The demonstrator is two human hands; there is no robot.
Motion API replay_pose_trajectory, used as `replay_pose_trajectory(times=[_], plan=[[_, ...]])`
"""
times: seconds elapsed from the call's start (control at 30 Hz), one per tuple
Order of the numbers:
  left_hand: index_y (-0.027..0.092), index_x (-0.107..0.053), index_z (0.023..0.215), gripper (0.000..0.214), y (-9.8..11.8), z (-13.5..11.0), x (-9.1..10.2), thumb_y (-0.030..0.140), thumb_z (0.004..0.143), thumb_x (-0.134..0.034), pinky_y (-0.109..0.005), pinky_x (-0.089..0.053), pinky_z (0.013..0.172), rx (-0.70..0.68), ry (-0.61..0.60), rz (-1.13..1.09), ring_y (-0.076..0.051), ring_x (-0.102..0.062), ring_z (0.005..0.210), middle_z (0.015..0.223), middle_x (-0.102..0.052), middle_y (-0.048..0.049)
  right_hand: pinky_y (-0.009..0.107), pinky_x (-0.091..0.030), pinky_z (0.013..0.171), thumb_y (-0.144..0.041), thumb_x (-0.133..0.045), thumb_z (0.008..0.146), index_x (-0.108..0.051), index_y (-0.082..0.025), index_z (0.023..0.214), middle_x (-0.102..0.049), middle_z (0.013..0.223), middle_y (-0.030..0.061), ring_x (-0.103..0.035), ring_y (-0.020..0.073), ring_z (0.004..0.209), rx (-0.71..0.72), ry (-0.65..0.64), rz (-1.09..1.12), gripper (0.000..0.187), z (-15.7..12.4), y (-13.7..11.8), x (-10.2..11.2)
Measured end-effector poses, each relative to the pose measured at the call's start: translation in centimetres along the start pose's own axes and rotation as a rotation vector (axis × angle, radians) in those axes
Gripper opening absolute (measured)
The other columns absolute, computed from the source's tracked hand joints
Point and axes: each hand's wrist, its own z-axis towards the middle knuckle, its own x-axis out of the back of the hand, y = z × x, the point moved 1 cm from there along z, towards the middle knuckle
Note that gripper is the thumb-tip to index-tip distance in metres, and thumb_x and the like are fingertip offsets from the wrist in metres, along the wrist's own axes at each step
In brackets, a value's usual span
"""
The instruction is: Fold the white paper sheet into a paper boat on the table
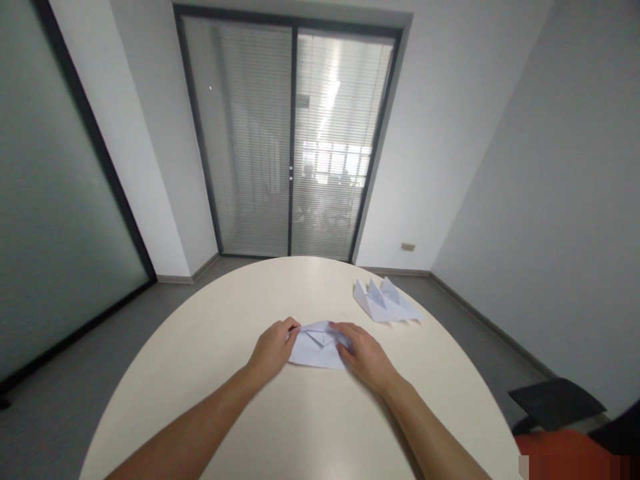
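A partly folded sheet of white paper (315, 353) lies on the round table in front of me, with a triangular flap near its upper middle. My left hand (274, 347) pinches its left edge between thumb and fingers. On the opposite side, my right hand (367, 353) grips the upper right part, its fingers over the top edge and its thumb on the paper's face. The parts of the paper beneath my fingers are hidden. Farther back to the right sit several folded white paper boats (387, 303), their peaks pointing up, close together.
The round cream table (225, 413) fills the lower middle. An office chair with a black armrest (557, 403) and red seat (560, 450) stands at the lower right. Beyond the table are a glass partition (240, 147) with blinds and a wall socket (408, 247).
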Motion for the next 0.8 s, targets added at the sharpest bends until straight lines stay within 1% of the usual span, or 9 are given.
replay_pose_trajectory(times=[0.07, 0.17, 0.27, 0.33, 0.4, 0.5, 0.6, 0.7, 0.8], plan=[[0.024, -0.068, 0.09, 0.023, 0.0, 0.1, 0.1, 0.034, 0.095, -0.049, -0.027, -0.043, 0.067, 0.043, 0.022, -0.065, -0.02, -0.065, 0.074, 0.081, -0.072, -0.0027, 0.04, -0.046, 0.106, -0.002, -0.05, 0.075, -0.062, -0.025, 0.129, -0.065, 0.129, 0.0066, -0.06, 0.0232, 0.118, -0.006, 0.017, 0.043, 0.059, 0.0, 0.1, 0.1], [0.024, -0.068, 0.093, 0.023, -0.2, 0.3, 0.0, 0.035, 0.095, -0.048, -0.027, -0.044, 0.068, 0.065, 0.029, -0.152, -0.019, -0.066, 0.073, 0.082, -0.073, -0.0024, 0.04, -0.045, 0.107, 0.001, -0.045, 0.07, -0.065, -0.024, 0.125, -0.066, 0.128, 0.0058, -0.061, 0.0224, 0.118, -0.04, 0.04, 0.103, 0.064, 0.1, 0.4, 0.0], [0.024, -0.064, 0.108, 0.023, -0.4, 0.3, -0.1, 0.033, 0.095, -0.047, -0.028, -0.048, 0.078, 0.034, 0.029, -0.257, -0.02, -0.069, 0.087, 0.098, -0.075, -0.0042, 0.04, -0.047, 0.104, -0.001, -0.045, 0.074, -0.066, -0.023, 0.122, -0.068, 0.125, 0.006, -0.062, 0.0225, 0.117, -0.086, 0.05, 0.131, 0.057, 0.2, 1.0, -0.1], [0.024, -0.061, 0.11, 0.021, -0.5, 0.3, -0.1, 0.031, 0.095, -0.047, -0.028, -0.047, 0.082, 0.012, 0.046, -0.293, -0.02, -0.069, 0.094, 0.104, -0.074, -0.0047, 0.039, -0.048, 0.101, -0.005, -0.047, 0.079, -0.068, -0.022, 0.116, -0.069, 0.121, 0.0068, -0.063, 0.0231, 0.113, -0.098, 0.058, 0.1, 0.046, 0.2, 1.2, 0.1], [0.024, -0.06, 0.104, 0.017, -0.5, 0.3, -0.1, 0.03, 0.095, -0.046, -0.027, -0.047, 0.078, 0.029, 0.062, -0.278, -0.019, -0.068, 0.09, 0.099, -0.074, -0.0037, 0.037, -0.05, 0.097, -0.009, -0.051, 0.082, -0.069, -0.021, 0.109, -0.071, 0.115, 0.0073, -0.066, 0.0234, 0.108, -0.067, 0.055, 0.036, 0.034, 0.2, 1.1, 0.5], [0.024, -0.061, 0.096, 0.016, -0.5, 0.3, 0.1, 0.029, 0.093, -0.047, -0.025, -0.042, 0.065, 0.078, 0.081, -0.213, -0.017, -0.065, 0.071, 0.084, -0.072, -0.0008, 0.033, -0.052, 0.09, -0.013, -0.053, 0.086, -0.07, -0.022, 0.096, -0.072, 0.107, 0.0075, -0.068, 0.0226, 0.1, -0.005, 0.036, -0.057, 0.021, 0.3, 0.7, 1.0], [0.023, -0.066, 0.092, 0.022, -0.4, 0.4, 0.3, 0.028, 0.092, -0.045, -0.025, -0.038, 0.061, 0.074, 0.09, -0.164, -0.016, -0.058, 0.062, 0.076, -0.069, 0.0003, 0.033, -0.052, 0.086, -0.014, -0.05, 0.09, -0.068, -0.022, 0.086, -0.073, 0.103, 0.0072, -0.069, 0.0223, 0.095, 0.006, 0.013, -0.087, 0.02, 0.4, 0.4, 1.3], [0.023, -0.07, 0.095, 0.028, -0.7, 0.5, 0.3, 0.029, 0.093, -0.043, -0.026, -0.036, 0.059, 0.083, 0.098, -0.152, -0.016, -0.054, 0.057, 0.069, -0.066, 0.0008, 0.035, -0.052, 0.086, -0.02, -0.049, 0.093, -0.067, -0.024, 0.088, -0.073, 0.109, 0.0064, -0.069, 0.0231, 0.098, -0.006, 0.004, -0.018, 0.019, 0.3, 0.5, 1.4], [0.022, -0.071, 0.098, 0.028, -1.0, 0.6, 0.2, 0.029, 0.092, -0.044, -0.026, -0.037, 0.057, 0.095, 0.12, -0.153, -0.016, -0.053, 0.054, 0.065, -0.065, 0.0011, 0.039, -0.05, 0.094, -0.028, -0.051, 0.094, -0.067, -0.024, 0.088, -0.067, 0.126, 0.0085, -0.065, 0.0245, 0.11, 0.038, -0.002, 0.119, 0.017, 0.1, 0.5, 1.5]])
